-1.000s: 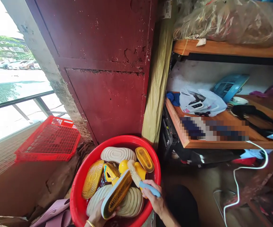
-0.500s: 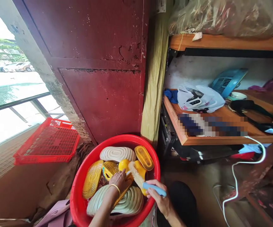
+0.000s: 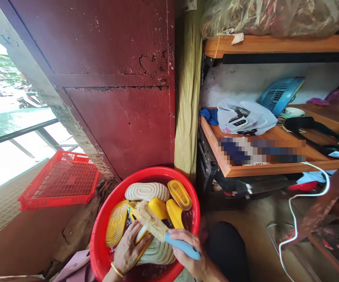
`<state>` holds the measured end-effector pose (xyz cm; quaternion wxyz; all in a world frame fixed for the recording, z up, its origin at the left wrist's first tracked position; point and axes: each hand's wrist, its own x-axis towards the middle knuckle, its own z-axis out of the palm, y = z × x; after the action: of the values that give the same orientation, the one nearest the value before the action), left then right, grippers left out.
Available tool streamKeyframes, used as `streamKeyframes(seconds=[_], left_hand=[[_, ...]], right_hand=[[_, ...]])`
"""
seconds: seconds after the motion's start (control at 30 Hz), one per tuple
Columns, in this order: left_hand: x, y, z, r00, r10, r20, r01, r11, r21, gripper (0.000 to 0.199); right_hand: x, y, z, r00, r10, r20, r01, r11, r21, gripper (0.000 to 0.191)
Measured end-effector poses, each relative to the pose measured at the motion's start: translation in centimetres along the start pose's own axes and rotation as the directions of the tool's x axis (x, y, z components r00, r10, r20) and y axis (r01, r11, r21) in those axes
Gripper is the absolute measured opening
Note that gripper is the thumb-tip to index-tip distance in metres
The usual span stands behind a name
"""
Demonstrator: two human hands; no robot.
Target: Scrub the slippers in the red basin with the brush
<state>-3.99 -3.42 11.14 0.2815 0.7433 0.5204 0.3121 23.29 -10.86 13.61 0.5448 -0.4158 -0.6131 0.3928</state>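
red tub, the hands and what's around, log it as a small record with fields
container: round red plastic tub
contents: yellow shoes, off-white ridged soles
left hand: holding yellow-and-white shoe
right hand: gripping blue-handled, pale-bristled brush
brush-shoe contact: unclear
left of tub: red plastic crate
right of tub: wooden shelf with blue fan

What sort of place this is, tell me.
Perhaps a home or shop's utility corner: a red tub of slippers, wooden shelving holding a white bag, and a blue fan.
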Motion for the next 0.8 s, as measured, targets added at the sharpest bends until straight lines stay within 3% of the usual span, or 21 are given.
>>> streamKeyframes(seconds=[0.1, 0.2, 0.37, 0.43, 0.53, 0.67, 0.73, 0.8], left_hand=[[-1.2, -0.5, -0.8, 0.998, 0.022, -0.054, -0.025, 0.999, -0.048, 0.046], [-1.5, -0.5, -1.1, 0.994, 0.055, -0.096, -0.059, 0.998, -0.034, 0.047], [-1.3, 0.5, -0.2, 0.994, 0.089, -0.064, -0.088, 0.996, 0.012, 0.045], [-1.5, 1.3, -0.3, 0.993, 0.086, -0.08, -0.086, 0.996, 0.003, 0.041], [-1.7, 2.3, -1.2, 0.984, -0.013, -0.178, -0.015, 0.988, -0.153, 0.049], [0.1, 2.5, -3.3, 0.918, -0.251, -0.307, 0.102, 0.898, -0.428, 0.071], [2.0, 1.8, -4.8, 0.909, -0.301, -0.289, 0.149, 0.881, -0.449, 0.073], [4.4, 0.9, -6.2, 0.901, -0.31, -0.302, 0.201, 0.917, -0.343, 0.07]], right_hand=[[-1.6, 1.2, -2.4, 0.988, 0.148, -0.045, -0.149, 0.989, -0.007, 0.019], [-2.1, 1.5, -3.5, 0.957, 0.284, -0.062, -0.281, 0.958, 0.057, 0.023], [0.4, -0.8, -1.2, 0.995, 0.094, -0.035, -0.091, 0.993, 0.074, 0.029], [1.1, -1.2, -0.8, 0.997, 0.08, -0.016, -0.078, 0.995, 0.068, 0.027], [0.7, -0.3, -1.6, 0.979, 0.205, 0.004, -0.205, 0.977, 0.056, 0.02], [-0.4, 1.2, -2.7, 0.941, 0.338, 0.003, -0.336, 0.934, 0.119, 0.029], [-0.1, 1.4, -3.2, 0.931, 0.355, -0.085, -0.335, 0.924, 0.187, 0.039], [1.0, 1.6, -3.8, 0.918, 0.365, -0.154, -0.328, 0.918, 0.221, 0.046]])
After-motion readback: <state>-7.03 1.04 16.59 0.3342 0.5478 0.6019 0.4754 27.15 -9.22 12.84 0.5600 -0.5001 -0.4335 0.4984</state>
